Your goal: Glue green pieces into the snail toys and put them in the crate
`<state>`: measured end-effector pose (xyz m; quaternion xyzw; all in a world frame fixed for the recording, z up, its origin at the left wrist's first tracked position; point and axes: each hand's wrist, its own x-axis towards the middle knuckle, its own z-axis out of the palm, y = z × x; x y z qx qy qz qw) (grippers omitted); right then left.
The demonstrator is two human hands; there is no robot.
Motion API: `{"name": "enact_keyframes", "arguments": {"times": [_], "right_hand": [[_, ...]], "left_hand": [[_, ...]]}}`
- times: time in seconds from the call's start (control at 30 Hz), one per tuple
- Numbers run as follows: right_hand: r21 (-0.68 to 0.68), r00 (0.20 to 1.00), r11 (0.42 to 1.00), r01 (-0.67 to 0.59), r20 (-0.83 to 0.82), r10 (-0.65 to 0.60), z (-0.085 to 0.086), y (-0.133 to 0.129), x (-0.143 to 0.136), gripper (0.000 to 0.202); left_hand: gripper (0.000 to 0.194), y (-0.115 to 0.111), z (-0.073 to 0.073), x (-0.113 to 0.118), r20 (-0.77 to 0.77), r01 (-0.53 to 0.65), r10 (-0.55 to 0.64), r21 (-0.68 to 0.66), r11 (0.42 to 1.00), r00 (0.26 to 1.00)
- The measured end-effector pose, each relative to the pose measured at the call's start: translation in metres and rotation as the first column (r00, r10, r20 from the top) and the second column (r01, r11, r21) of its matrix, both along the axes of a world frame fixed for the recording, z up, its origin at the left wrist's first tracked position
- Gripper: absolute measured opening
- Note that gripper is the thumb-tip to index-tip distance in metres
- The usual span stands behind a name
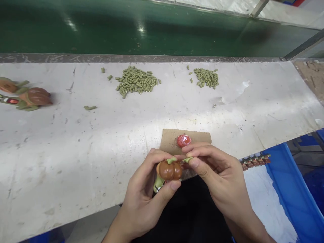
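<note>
Left grip [149, 190] wrapped around a brown-and-green figurine [170, 171], lower centre of the frame; right grip [219, 179] pinching a small green piece [187, 159] just beside it.
Above, a glossy red oval [184, 140] on cardboard [169, 140]; upper centre, green heaps [138, 80] on the worktop [76, 145].

I've got brt pic; glare on glossy dk-green flat strip [106, 33] & smooth pale-grey worktop [113, 135]; brown-and-green figurine [39, 97], far L, blurry.

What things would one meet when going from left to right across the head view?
Glossy brown-and-green figures, single curved green piece, large heap of small green pieces, two-lobed brown-and-green figure in the left hand, slim green piece in the right hand, smaller heap of green pieces, translucent white bottle-like object, blue plastic bin.
</note>
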<state>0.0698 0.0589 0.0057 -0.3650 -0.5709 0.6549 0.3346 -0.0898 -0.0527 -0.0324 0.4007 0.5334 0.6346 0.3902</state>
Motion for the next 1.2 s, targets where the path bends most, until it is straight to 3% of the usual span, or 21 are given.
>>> {"name": "enact_keyframes", "arguments": {"times": [0.47,0.7,0.9,1.2], "right_hand": [[0.018,0.999,0.999,-0.030,0.020,0.030,0.0002,0.0044,0.0015,0.015],[0.106,0.995,0.993,-0.045,0.096,0.035,-0.0010,0.0043,0.0019,0.016],[0.269,0.990,0.959,-0.087,0.132,0.053,0.0009,0.0016,0.0010,0.023],[0.267,0.990,0.955,-0.127,0.091,0.106,-0.0066,0.0020,0.0056,0.020]], "left_hand": [[0.026,-0.0001,-0.0009,-0.0012,-0.053,0.019,-0.021,-0.027,0.999,0.998],[0.023,-0.0001,-0.0024,-0.0022,-0.103,0.033,-0.039,-0.054,0.998,0.994],[0.023,-0.0024,-0.0045,-0.0031,-0.136,0.056,-0.063,-0.050,0.997,0.989],[0.023,-0.0013,-0.0017,-0.0069,-0.193,0.094,-0.102,-0.051,0.994,0.976]]}}
